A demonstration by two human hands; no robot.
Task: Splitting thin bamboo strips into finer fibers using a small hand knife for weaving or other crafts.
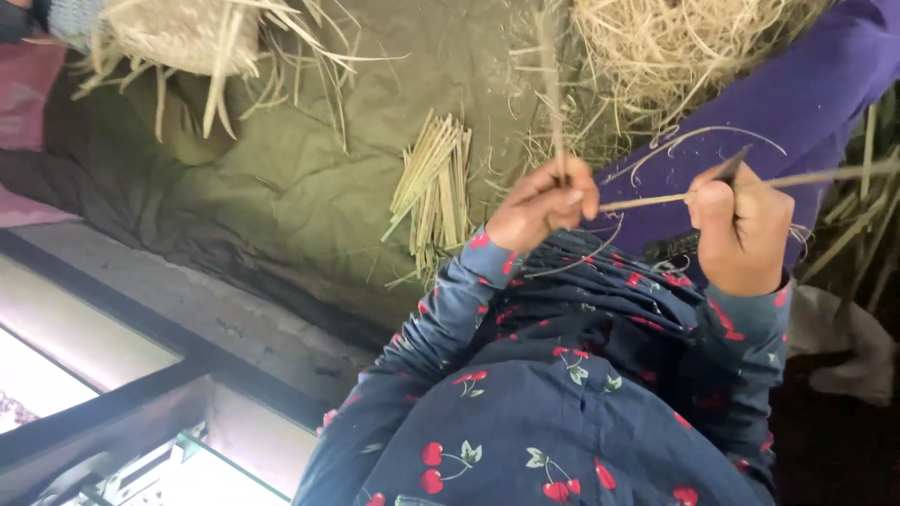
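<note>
Left hand [542, 204] is clenched, pinching one end of a thin straw strip [647, 199]. Right hand [741, 234] grips a dark blade [729, 169] against the strip, which spans both fists. Best to keep the strip taut and the blade angle shallow. Blade edge and fingertips are hidden; the strip's far end blurs out at the frame edge. Cut bundle [436, 187] lies on the green cloth [309, 187].

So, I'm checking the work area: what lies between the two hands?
In the head view, a thin pale reed strip spans the gap from the left hand to the right hand, with purple cloth behind it.
</note>
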